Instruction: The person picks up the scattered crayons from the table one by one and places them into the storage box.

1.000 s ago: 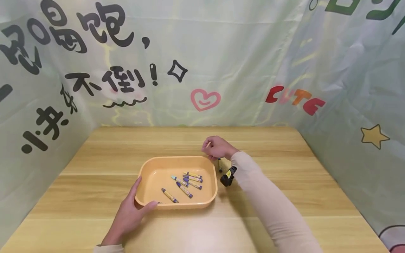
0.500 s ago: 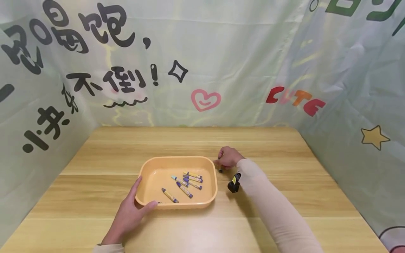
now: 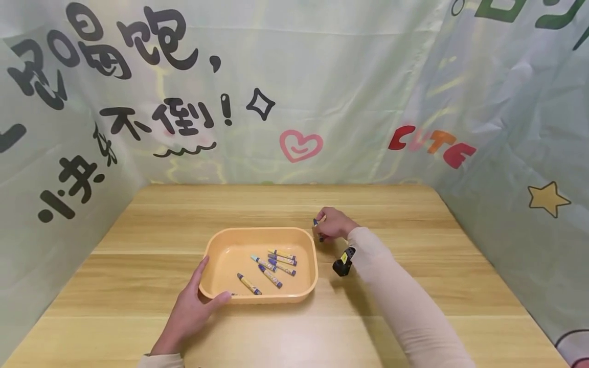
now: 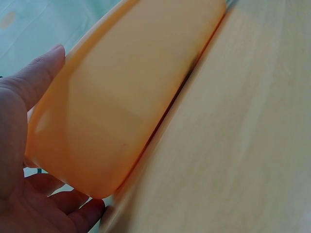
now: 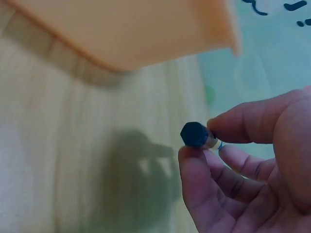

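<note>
Our right hand [image 3: 335, 225] now pinches a dark blue crayon [image 3: 316, 223] just off the far right corner of the orange tray [image 3: 307, 240]. A second ago this hand was behind that corner with a pale stick in its fingers and a dark crayon lay on the counter [image 3: 414, 286] beside the tray; half a second ago the hand dropped onto that crayon. Now the crayon is off the wood and raised slightly, so we judge the pick-up done and the crayon ready to go over the tray's rim.

In the right wrist view the fingers [image 5: 204, 179] are narrow, thumb and forefinger closed on the crayon's [image 5: 195, 134] blunt end, with the tray's [image 5: 146, 34] underside and rim close above and left of it. Whether the pale stick is in this hand as well we cannot tell.

Our left hand [image 3: 190, 309] has not shifted: it holds the tray's near left corner, thumb over the rim, fingers spread along the outer wall, as the left wrist view shows [image 4: 19, 160]. Inside the tray lie the same loose crayons [image 3: 271, 266], bunched right of its middle, so the count there is unchanged. A small black camera [image 3: 344, 261] rides on the right wrist, right of the tray.
</note>
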`<state>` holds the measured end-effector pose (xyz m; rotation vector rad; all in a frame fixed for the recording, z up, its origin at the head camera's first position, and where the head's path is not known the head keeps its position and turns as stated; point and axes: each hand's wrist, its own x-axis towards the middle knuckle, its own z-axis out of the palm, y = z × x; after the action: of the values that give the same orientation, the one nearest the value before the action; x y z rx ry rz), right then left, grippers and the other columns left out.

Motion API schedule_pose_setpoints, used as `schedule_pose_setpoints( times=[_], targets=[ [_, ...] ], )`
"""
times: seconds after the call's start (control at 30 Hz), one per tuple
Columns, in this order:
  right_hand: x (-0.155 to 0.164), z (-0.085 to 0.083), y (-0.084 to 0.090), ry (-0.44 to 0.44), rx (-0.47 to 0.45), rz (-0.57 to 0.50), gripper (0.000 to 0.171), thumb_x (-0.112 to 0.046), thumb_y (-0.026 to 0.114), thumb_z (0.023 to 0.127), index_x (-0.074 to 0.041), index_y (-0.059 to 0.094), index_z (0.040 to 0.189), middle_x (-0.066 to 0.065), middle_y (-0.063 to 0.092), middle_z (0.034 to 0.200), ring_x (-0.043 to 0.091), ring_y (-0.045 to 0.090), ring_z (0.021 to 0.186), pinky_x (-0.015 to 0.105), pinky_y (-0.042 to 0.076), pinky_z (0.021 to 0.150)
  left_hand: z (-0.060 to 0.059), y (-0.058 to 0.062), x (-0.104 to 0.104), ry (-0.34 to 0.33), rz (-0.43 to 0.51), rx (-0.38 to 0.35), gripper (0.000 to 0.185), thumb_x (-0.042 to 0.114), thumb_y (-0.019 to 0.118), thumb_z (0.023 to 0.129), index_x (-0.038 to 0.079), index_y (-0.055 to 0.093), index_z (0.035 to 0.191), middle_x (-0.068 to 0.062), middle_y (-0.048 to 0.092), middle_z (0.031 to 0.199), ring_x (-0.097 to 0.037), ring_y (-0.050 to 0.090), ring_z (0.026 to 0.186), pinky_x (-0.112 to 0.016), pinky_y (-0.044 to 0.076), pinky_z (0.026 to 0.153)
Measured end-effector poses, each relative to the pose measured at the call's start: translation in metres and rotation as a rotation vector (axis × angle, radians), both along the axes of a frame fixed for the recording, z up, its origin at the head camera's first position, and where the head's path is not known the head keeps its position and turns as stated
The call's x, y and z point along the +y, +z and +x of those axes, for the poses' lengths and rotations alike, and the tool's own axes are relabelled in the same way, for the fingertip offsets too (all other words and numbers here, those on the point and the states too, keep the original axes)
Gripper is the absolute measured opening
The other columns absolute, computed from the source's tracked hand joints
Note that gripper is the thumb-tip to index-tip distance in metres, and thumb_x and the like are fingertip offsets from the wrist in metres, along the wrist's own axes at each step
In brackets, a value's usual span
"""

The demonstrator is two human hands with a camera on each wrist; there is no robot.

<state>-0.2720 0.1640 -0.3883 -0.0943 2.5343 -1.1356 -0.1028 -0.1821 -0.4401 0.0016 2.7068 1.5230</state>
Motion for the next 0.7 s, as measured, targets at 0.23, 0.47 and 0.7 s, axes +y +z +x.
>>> schedule_pose_setpoints(
  times=[0.23, 0.47, 0.7],
  targets=[
    [-0.004, 0.0, 0.02, 0.051, -0.035, -0.106, 0.039, -0.002, 0.057, 0.089, 0.002, 0.041, 0.125, 0.01, 0.056, 0.073, 0.017, 0.056, 0.059, 0.037, 0.056, 0.064, 0.0, -0.001, 0.0, 0.002, 0.011, 0.006, 0.103, 0.041, 0.077, 0.082, 0.021, 0.01, 0.157, -0.031, 0.031, 0.148, -0.043, 0.049, 0.123, -0.052, 0.038, 0.101],
    [-0.012, 0.002, 0.035, 0.073, -0.028, -0.16, 0.04, -0.003, 0.057, 0.089, -0.001, 0.041, 0.127, 0.013, 0.056, 0.082, 0.018, 0.056, 0.063, 0.044, 0.056, 0.072, 0.001, -0.001, 0.0, -0.002, 0.007, 0.013, 0.102, 0.041, 0.076, 0.082, 0.022, 0.01, 0.157, -0.031, 0.03, 0.148, -0.044, 0.049, 0.123, -0.053, 0.038, 0.101],
    [-0.023, 0.005, 0.048, 0.119, -0.027, -0.21, 0.042, -0.003, 0.057, 0.09, -0.002, 0.04, 0.128, 0.014, 0.054, 0.085, 0.019, 0.053, 0.063, 0.041, 0.056, 0.069, 0.001, 0.001, 0.0, -0.004, 0.007, 0.011, 0.102, 0.041, 0.076, 0.082, 0.02, 0.01, 0.157, -0.032, 0.032, 0.147, -0.042, 0.05, 0.122, -0.051, 0.04, 0.1]
  ],
)
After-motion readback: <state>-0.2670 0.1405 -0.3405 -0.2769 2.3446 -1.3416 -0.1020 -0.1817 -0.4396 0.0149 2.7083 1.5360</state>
